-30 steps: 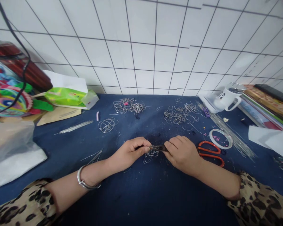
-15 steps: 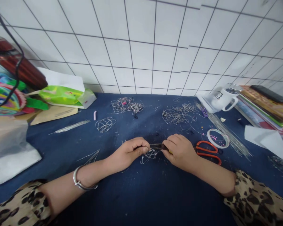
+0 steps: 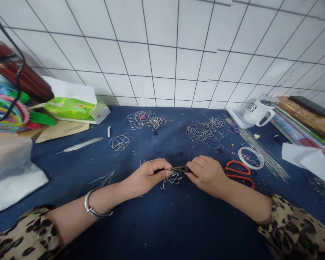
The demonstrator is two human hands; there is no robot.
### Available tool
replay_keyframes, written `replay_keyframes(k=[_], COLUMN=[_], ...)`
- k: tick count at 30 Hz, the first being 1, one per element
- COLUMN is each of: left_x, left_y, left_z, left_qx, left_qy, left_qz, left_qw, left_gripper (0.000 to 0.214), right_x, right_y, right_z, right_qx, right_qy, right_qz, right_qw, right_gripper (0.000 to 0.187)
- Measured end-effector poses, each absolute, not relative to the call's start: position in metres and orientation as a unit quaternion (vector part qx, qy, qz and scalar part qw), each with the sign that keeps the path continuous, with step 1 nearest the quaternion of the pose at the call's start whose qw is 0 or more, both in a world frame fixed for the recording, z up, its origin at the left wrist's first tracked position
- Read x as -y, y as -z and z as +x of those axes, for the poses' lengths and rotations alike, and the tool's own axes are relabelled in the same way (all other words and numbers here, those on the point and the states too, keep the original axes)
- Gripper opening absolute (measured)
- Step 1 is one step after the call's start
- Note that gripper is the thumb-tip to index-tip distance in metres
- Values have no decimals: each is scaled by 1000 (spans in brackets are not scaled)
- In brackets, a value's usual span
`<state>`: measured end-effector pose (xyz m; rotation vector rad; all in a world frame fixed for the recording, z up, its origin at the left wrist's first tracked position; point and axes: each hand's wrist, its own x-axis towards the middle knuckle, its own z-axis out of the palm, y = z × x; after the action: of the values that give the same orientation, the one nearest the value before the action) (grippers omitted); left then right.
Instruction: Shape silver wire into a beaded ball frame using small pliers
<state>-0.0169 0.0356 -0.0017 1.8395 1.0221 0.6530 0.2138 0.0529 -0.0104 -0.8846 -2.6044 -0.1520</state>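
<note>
In the middle of the blue cloth, my left hand (image 3: 153,174) pinches a small tangle of thin silver wire (image 3: 171,181) between thumb and fingers. My right hand (image 3: 206,175) is closed around a pair of pliers (image 3: 182,169), whose dark jaws reach left to the wire at my left fingertips. The handles are mostly hidden in my palm. Orange-handled scissors (image 3: 239,168) lie just right of my right hand, their blades hidden behind it.
Wire tangles (image 3: 144,121) and a wire ball (image 3: 121,142) lie farther back. Straight wires (image 3: 262,153) and a white ring with pink beads (image 3: 251,158) are at the right, near a white mug (image 3: 261,112). A green packet (image 3: 73,108) stands left. A tiled wall (image 3: 162,54) bounds the back.
The plier jaws and the wire tangle have shifted slightly at my fingertips. Both hands keep their hold and stay almost in place.
</note>
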Motion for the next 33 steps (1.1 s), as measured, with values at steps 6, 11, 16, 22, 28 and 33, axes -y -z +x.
replay_keyframes(k=[6, 11, 16, 22, 28, 33], left_x=[-36, -36, -36, -37, -36, -36], left_y=[3, 1, 1, 3, 5, 5], left_z=[-18, -19, -18, -17, -19, -21], left_qx=[-407, -400, -410, -415, -421, -418], left_qy=[-274, -274, -271, -273, -282, -291], left_qz=[734, 727, 726, 730, 715, 711], left_qw=[469, 487, 481, 469, 481, 485], left_gripper=[17, 18, 20, 18, 17, 16], right_x=[-51, -50, -50, -49, -50, -51], right_y=[11, 13, 14, 15, 14, 13], right_z=[212, 211, 210, 210, 210, 210], right_qx=[921, 915, 912, 911, 911, 910], right_qy=[7, -31, -43, -48, -52, -44], right_qz=[-338, -349, -350, -353, -358, -363], right_qw=[194, 199, 210, 207, 200, 196], right_gripper=[24, 23, 23, 23, 24, 22])
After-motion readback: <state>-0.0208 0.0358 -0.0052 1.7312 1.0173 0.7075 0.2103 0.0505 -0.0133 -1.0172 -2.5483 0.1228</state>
